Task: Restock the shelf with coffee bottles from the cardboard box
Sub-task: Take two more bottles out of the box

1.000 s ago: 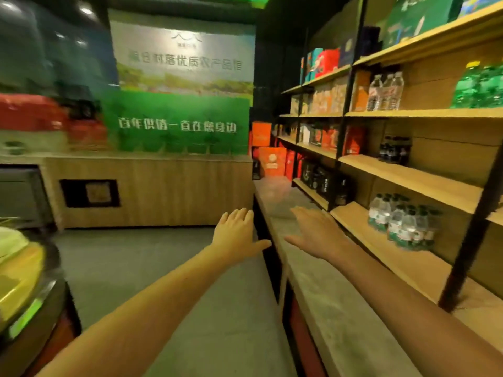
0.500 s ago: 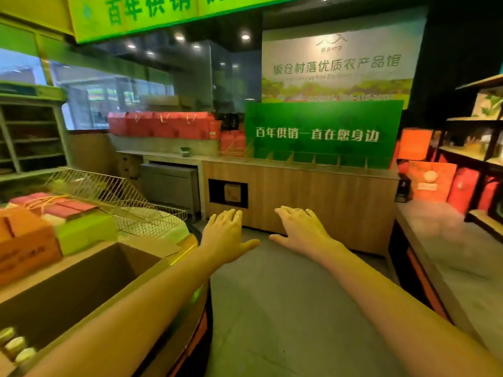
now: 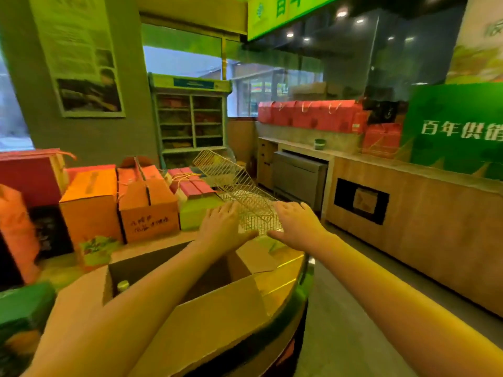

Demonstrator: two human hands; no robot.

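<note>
Fetching step: left hand (image 3: 223, 227) and right hand (image 3: 296, 227), flat and empty, are held beyond the cardboard box (image 3: 217, 317), whose coffee bottle (image 3: 123, 285) is next to be grasped.

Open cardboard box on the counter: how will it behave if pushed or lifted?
The box probably slides easily: the counter looks glossy. Its flaps are open, so the walls likely flex under a one-sided grip. Only one bottle cap shows, in a corner, so the load may sit off-centre and tilt it when lifted.
</note>
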